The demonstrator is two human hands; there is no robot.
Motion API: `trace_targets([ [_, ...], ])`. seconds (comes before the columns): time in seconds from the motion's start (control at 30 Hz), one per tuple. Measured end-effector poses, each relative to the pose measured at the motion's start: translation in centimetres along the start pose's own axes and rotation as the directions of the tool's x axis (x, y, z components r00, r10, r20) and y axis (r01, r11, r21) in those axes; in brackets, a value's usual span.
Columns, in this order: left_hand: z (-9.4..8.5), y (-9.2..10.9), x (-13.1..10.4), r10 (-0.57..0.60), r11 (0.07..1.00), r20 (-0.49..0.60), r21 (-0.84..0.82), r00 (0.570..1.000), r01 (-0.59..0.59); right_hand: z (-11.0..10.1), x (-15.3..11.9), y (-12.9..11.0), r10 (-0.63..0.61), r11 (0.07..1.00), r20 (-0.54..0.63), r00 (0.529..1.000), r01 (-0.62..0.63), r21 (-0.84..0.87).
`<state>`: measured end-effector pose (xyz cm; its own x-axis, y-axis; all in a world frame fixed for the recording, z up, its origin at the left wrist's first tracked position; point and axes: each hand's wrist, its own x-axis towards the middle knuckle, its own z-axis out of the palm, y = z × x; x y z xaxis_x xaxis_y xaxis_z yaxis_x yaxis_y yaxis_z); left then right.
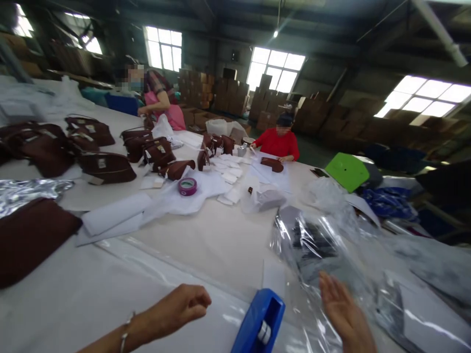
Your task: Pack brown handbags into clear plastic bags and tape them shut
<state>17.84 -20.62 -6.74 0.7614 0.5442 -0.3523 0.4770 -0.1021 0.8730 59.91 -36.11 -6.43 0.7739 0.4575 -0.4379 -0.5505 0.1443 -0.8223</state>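
Observation:
My left hand (pixel 180 307), with a bracelet at the wrist, hovers over clear plastic sheeting (pixel 162 279) at the lower middle; its fingers are curled, and nothing shows in them. Right of it stands a blue tape dispenser (pixel 259 321), between my two hands. At the lower right my right hand (pixel 342 310) is raised palm up with its fingers stretched, holding nothing. It is beside a shiny clear plastic bag (pixel 312 245) with something dark and grey inside. Behind the dispenser lies a white sheet (pixel 274 277).
Brown bags (pixel 106 166) crowd the left of the table, near a purple tape roll (pixel 187 186) and white papers (pixel 230 171). A brown piece (pixel 33 240) lies at the left edge. Two people (pixel 277 142) work across the table. A green object (pixel 347 171) stands at the right.

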Motion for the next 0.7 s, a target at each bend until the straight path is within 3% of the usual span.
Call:
trace_targets([
  [0.07,-0.4,0.8,-1.8,0.031,1.0,-0.11,-0.003,0.993,-0.031,6.5,-4.9,2.8,0.194,0.979,0.196,0.961,-0.203,0.029],
  [0.1,-0.9,1.6,-2.8,0.048,0.999,-0.173,-0.016,0.984,-0.052,9.6,-8.1,4.3,0.252,0.963,0.328,0.911,-0.27,0.01],
  [0.17,-2.1,3.6,-5.0,0.078,0.991,-0.282,-0.079,0.956,-0.104,14.6,-15.1,6.9,0.335,0.925,0.549,0.766,-0.377,-0.038],
  [0.23,-3.5,5.4,-7.6,0.105,0.967,-0.365,-0.18,0.925,-0.181,17.7,-22.1,9.0,0.356,0.912,0.664,0.658,-0.401,-0.091],
  [0.3,-4.7,6.4,-10.7,0.123,0.919,-0.426,-0.292,0.896,-0.265,19.1,-28.2,10.6,0.348,0.917,0.719,0.601,-0.377,-0.129],
  [0.4,-6.3,6.2,-15.5,0.135,0.826,-0.467,-0.434,0.874,-0.36,20.3,-35.0,12.6,0.367,0.918,0.74,0.563,-0.349,-0.19],
  [0.5,-8.0,4.9,-20.0,0.154,0.778,-0.498,-0.472,0.854,-0.416,21.8,-40.0,14.9,0.383,0.918,0.734,0.561,-0.321,-0.233],
  [0.6,-10.1,3.4,-23.7,0.197,0.803,-0.565,-0.376,0.801,-0.462,23.4,-44.3,17.6,0.349,0.937,0.726,0.592,-0.236,-0.258],
  [0.7,-12.5,1.9,-26.7,0.291,0.876,-0.638,-0.121,0.713,-0.467,24.9,-47.7,20.3,0.26,0.96,0.724,0.639,-0.092,-0.263],
])
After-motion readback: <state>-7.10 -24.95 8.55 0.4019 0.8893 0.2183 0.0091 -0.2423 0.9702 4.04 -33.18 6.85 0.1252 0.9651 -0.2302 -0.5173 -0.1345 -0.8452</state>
